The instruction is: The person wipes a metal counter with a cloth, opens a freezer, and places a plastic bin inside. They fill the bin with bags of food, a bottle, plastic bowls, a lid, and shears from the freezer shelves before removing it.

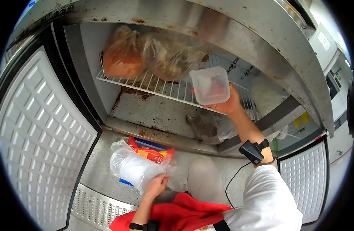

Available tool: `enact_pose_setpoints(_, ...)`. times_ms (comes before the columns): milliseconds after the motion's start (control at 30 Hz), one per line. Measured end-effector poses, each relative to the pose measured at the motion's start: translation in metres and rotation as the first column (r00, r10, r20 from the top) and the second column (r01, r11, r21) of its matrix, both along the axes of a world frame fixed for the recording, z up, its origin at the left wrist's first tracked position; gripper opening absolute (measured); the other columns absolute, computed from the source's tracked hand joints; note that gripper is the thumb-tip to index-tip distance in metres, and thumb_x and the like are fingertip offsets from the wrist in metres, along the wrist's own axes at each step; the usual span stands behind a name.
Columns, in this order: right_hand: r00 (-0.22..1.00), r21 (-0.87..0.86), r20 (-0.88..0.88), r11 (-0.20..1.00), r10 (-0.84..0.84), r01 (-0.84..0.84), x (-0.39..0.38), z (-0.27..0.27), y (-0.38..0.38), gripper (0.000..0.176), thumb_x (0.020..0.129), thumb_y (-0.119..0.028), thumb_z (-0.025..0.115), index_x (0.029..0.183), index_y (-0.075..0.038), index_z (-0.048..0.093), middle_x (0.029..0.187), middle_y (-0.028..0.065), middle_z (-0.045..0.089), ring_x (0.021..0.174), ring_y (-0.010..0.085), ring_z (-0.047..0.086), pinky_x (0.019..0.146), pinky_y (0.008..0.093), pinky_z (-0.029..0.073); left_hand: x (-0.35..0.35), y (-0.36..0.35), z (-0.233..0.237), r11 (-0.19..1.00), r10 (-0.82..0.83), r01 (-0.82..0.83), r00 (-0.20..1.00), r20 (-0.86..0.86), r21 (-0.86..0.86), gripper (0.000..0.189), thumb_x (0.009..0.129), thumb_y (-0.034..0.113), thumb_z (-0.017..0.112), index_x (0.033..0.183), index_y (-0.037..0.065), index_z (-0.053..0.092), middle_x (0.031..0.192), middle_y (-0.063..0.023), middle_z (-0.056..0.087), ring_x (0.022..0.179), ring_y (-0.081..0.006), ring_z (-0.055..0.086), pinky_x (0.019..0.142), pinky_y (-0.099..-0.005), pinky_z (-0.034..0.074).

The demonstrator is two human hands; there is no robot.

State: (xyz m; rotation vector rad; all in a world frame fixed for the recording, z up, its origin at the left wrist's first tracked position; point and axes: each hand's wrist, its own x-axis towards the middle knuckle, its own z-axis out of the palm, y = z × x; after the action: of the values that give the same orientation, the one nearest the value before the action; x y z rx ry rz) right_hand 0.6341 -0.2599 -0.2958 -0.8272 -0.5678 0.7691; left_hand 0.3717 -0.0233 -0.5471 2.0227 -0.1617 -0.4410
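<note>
Two hands at an open fridge: one on a bag, one on a tub.

Nearest, the left hand (155, 184) is closed on the end of a clear plastic bag (131, 166) lying low on the floor, its long axis running up-left from the hand, over a red packet (152, 154). Farther in, the right hand (227, 103) grips a plastic tub (210, 85) from behind, at the front edge of the wire shelf (165, 89). The tub is tipped broad face toward the person and is nearly square. It looks light, stiff-walled and perhaps slick with cold, so the sides under the rim seem the surest hold.
</note>
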Motion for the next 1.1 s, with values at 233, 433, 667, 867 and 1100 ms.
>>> enact_pose_setpoints(233,0.916,-0.441,0.134,0.805,-0.379,0.398,-0.008,0.034,0.011,0.068,0.083,-0.051,0.054,0.132,-0.008,0.033,0.127,0.0189,0.043,0.108,0.0338,0.051,0.078,0.0434,0.050,-0.043,-0.028,-0.099,0.907,-0.240,0.186,0.966,0.101,0.378,0.033,0.083,0.032,0.046,0.107,0.014,0.059,0.115,-0.0109,0.057,0.104,-0.0309,0.054,0.085,-0.0462,0.043)
enact_pose_setpoints(433,0.362,0.231,-0.280,0.303,-0.889,0.924,0.105,0.017,-0.082,0.073,0.083,-0.031,0.064,0.133,-0.002,0.020,0.127,0.0202,0.036,0.108,0.0380,0.049,0.099,0.0430,0.041,-0.056,-0.029,-0.125,0.780,-0.178,0.139,0.984,0.004,0.610,0.035,0.078,0.033,0.049,0.104,0.012,0.061,0.110,-0.0120,0.060,0.104,-0.0264,0.055,0.090,-0.0446,0.036)
enact_pose_setpoints(667,0.508,-0.265,0.339,0.438,-0.792,0.859,0.180,0.007,-0.062,0.034,0.086,-0.020,0.058,0.110,0.003,0.050,0.108,0.0118,0.051,0.101,0.0234,0.051,0.084,0.0338,0.047,-0.042,-0.016,-0.113,0.924,-0.056,0.079,0.996,-0.072,0.373,0.026,0.083,0.024,0.046,0.098,0.008,0.059,0.092,-0.0199,0.062,0.086,-0.0359,0.059,0.075,-0.0479,0.045)
enact_pose_setpoints(867,0.452,-0.479,0.789,0.044,-0.416,0.877,0.254,-0.033,-0.045,0.030,0.085,-0.023,0.057,0.105,-0.002,0.056,0.106,0.0080,0.054,0.097,0.0192,0.051,0.079,0.0327,0.046,-0.046,-0.003,-0.076,0.965,0.092,-0.082,0.995,-0.030,0.249,0.026,0.085,0.025,0.046,0.102,0.009,0.056,0.093,-0.0209,0.060,0.087,-0.0377,0.058,0.077,-0.0465,0.047)
enact_pose_setpoints(1100,0.369,-0.389,0.914,-0.102,-0.171,0.916,0.270,-0.033,-0.028,0.031,0.085,-0.025,0.056,0.108,-0.004,0.055,0.106,0.0066,0.054,0.097,0.0195,0.051,0.080,0.0343,0.045,-0.050,-0.010,-0.062,0.953,0.124,-0.099,0.990,-0.072,0.286,0.031,0.084,0.026,0.050,0.111,0.013,0.055,0.102,-0.0171,0.059,0.094,-0.0358,0.057,0.080,-0.0448,0.047)
